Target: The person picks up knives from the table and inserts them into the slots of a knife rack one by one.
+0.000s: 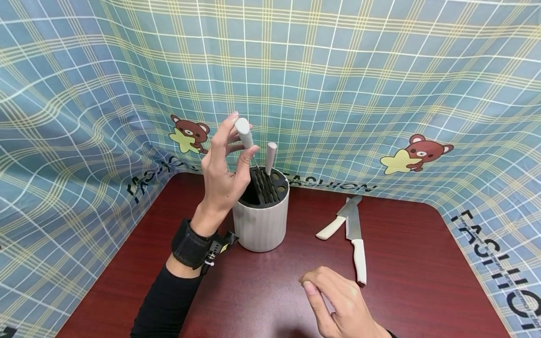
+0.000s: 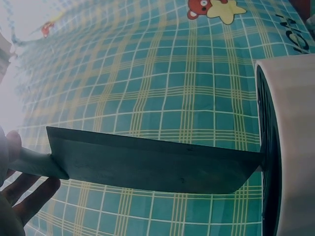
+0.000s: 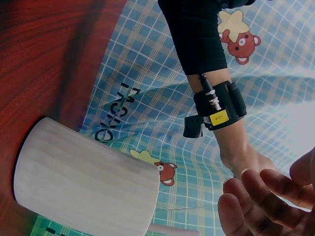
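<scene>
Pinches the white handle of a broad-bladed knife (image 2: 152, 160) between thumb and fingers of the left hand (image 1: 224, 180), above a round, pale, ribbed knife block (image 1: 259, 230). Points the blade down at the block, most of its length outside, tip end right at the dark slotted top; cannot tell how far into a slot, if at all. Holds the right hand (image 1: 340, 300) in front of the block and to its right, fingers loosely bent, near the longer knife (image 1: 359, 258). Out of the block, nearly upright, just right of the held knife: a slim white handle (image 1: 271, 158). On the dark red bench (image 1: 422, 291), right of the block: a short knife (image 1: 331, 228) and the longer one, both white-handled, blades crossed. Around the left wrist, a black strap (image 1: 186, 244). Behind the bench, blue checked cloth (image 1: 317, 70) with bears and yellow stars.
</scene>
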The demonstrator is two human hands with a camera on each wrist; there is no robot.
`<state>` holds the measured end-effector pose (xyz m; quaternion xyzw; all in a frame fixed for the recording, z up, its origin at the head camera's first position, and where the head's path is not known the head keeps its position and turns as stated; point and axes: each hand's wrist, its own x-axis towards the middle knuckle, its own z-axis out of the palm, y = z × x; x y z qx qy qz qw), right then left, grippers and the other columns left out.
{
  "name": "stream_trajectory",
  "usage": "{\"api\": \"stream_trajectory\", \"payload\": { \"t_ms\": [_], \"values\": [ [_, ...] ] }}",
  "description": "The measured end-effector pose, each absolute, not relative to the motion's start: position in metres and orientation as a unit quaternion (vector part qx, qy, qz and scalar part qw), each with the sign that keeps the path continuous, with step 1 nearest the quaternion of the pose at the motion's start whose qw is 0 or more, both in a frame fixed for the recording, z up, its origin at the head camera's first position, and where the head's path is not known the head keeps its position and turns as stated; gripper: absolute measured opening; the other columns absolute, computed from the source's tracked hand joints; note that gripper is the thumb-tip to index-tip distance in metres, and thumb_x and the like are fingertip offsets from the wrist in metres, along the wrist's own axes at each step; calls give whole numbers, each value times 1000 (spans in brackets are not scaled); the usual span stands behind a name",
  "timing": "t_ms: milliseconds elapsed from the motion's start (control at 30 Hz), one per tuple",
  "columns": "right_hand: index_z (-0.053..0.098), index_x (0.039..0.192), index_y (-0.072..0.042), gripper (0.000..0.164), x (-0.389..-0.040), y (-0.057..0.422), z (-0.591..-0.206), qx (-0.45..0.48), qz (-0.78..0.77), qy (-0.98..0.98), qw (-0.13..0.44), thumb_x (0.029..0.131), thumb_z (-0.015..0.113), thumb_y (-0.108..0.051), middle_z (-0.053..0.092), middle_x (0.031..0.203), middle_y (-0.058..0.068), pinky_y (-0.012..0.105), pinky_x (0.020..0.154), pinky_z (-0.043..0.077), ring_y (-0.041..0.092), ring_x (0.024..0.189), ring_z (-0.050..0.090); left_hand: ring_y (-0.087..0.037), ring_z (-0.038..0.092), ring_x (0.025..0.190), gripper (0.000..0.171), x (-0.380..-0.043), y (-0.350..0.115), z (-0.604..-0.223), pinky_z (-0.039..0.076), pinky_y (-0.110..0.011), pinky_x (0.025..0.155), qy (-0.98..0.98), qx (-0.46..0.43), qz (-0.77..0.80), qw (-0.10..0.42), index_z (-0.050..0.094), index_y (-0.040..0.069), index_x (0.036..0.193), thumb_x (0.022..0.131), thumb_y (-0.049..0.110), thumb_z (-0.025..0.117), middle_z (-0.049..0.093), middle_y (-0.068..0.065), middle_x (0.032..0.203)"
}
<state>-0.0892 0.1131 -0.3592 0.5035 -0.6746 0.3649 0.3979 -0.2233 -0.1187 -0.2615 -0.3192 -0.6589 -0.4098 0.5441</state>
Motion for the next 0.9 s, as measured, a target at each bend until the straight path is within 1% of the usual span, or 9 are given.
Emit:
{"api": "stream_trajectory", "payload": {
  "t_ms": [333, 500, 700, 733, 800, 833, 900],
  "values": [
    [64, 86, 3, 24, -89, 115, -358, 500, 372, -673, 397, 103, 48, -5, 59, 80, 1, 13, 62, 45, 5, 71, 56, -35, 72, 106, 58, -231, -119, -269, 63, -43, 83, -670, -311, -410, 535, 46, -2, 141, 89, 0, 73, 65, -25, 128],
    [64, 86, 3, 24, -89, 115, -359, 502, 373, -671, 398, 102, 48, -4, 59, 79, 1, 12, 61, 45, 4, 70, 56, -36, 72, 106, 59, -236, -118, -274, 63, -43, 83, -677, -309, -409, 528, 46, -3, 141, 89, -1, 73, 65, -25, 127],
    [64, 86, 4, 23, -89, 113, -355, 505, 381, -665, 396, 102, 49, -4, 60, 79, 2, 12, 61, 46, 5, 70, 56, -35, 72, 106, 59, -246, -120, -280, 63, -46, 84, -693, -298, -413, 510, 45, -1, 142, 90, 0, 73, 66, -23, 127],
    [64, 86, 4, 22, -88, 112, -353, 510, 390, -661, 388, 102, 50, -3, 60, 79, 3, 12, 62, 46, 5, 71, 57, -35, 72, 107, 59, -247, -121, -281, 63, -46, 84, -696, -296, -412, 508, 45, -1, 142, 90, 1, 73, 66, -23, 127],
    [63, 89, 4, 17, -85, 111, -348, 525, 424, -651, 349, 100, 52, -1, 62, 80, 4, 13, 65, 48, 6, 72, 59, -35, 72, 107, 59, -251, -122, -284, 63, -46, 84, -700, -295, -410, 504, 45, 0, 143, 91, 3, 72, 67, -23, 126],
    [62, 92, 5, 14, -83, 110, -344, 537, 446, -642, 316, 99, 52, 1, 63, 80, 5, 13, 66, 49, 7, 73, 60, -35, 72, 107, 58, -252, -122, -285, 63, -46, 83, -703, -294, -409, 503, 44, 0, 143, 92, 3, 72, 67, -23, 126],
    [59, 98, 7, 8, -77, 110, -335, 565, 500, -615, 231, 97, 51, 6, 64, 80, 7, 14, 69, 51, 10, 74, 62, -35, 72, 107, 58, -255, -123, -288, 63, -46, 83, -705, -293, -411, 498, 44, 1, 144, 92, 4, 71, 67, -23, 125]
  ]
}}
